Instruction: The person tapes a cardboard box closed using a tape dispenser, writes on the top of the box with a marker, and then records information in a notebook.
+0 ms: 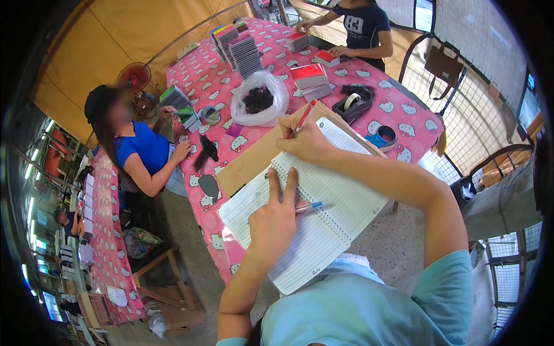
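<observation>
An open spiral notebook (352,202) with lined pages lies tilted in front of me, partly over a brown cardboard sheet (245,164) at the table's near edge. My right hand (306,137) is closed round a red pen (303,120) at the top of the right-hand page. Flat on the left-hand page rests my left hand (271,228), two fingers stretched toward the spiral. A blue pen (310,206) sticks out from its curled fingers across the binding; the pen's other end is hidden by the hand.
On the pink patterned table (228,121) stand a plastic bag (274,112) of dark scraps, a tape dispenser (353,105), a blue tape roll (382,137) and stacked booklets (245,55). A person in blue (141,153) handles booklets at left; another (362,29) stands at the far side.
</observation>
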`<move>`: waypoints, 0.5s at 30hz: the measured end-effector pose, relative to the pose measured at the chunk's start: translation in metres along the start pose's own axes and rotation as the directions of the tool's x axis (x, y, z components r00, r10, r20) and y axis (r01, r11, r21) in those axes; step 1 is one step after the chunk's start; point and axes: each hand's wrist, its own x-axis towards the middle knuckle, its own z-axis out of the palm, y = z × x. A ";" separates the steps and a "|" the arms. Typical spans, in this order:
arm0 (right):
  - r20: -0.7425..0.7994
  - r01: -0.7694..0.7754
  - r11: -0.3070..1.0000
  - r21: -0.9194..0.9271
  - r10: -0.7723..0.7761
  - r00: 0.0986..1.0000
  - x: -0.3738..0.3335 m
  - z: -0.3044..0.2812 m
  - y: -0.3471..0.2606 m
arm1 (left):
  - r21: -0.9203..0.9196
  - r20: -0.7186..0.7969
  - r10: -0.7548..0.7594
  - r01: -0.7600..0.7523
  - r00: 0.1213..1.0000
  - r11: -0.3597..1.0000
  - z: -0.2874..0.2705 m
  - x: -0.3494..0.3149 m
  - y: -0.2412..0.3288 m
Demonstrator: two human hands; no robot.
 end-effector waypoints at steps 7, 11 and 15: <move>0.030 0.064 0.995 -0.082 -0.062 0.998 -0.003 0.002 -0.007 | -0.008 -0.092 0.095 -0.096 0.991 0.995 0.007 -0.002 -0.007; 0.021 0.052 0.996 -0.072 -0.050 0.999 -0.002 0.005 -0.003 | -0.019 -0.117 0.112 -0.115 0.987 0.993 0.010 -0.001 -0.007; 0.023 0.043 0.997 -0.057 -0.041 0.999 -0.001 0.007 -0.004 | -0.018 -0.125 0.119 -0.122 0.985 0.992 0.009 -0.001 -0.009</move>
